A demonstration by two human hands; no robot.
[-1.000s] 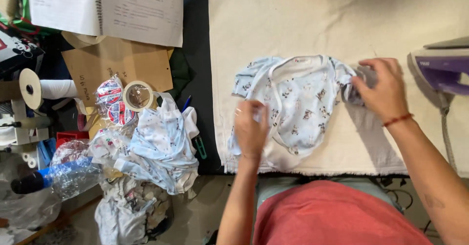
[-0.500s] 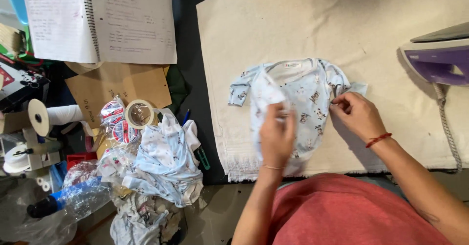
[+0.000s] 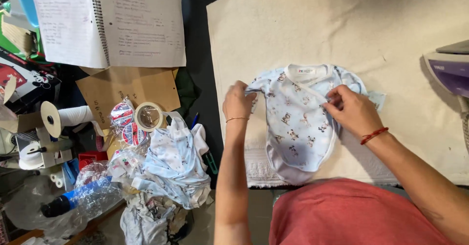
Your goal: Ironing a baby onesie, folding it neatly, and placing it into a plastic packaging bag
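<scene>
On cream cloth (image 3: 391, 40), soft bodysuit (image 3: 298, 123) (printed).

Garment workshop: iron (image 3: 452, 71), pressing pad (image 3: 342, 25), clothes pile (image 3: 171, 169).

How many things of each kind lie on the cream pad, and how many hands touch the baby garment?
Baby bodysuit: 1
Purple iron, at the pad's right edge: 1
Hands on the bodysuit: 2, left hand and right hand
Total: 4, all on the cream pad
</scene>
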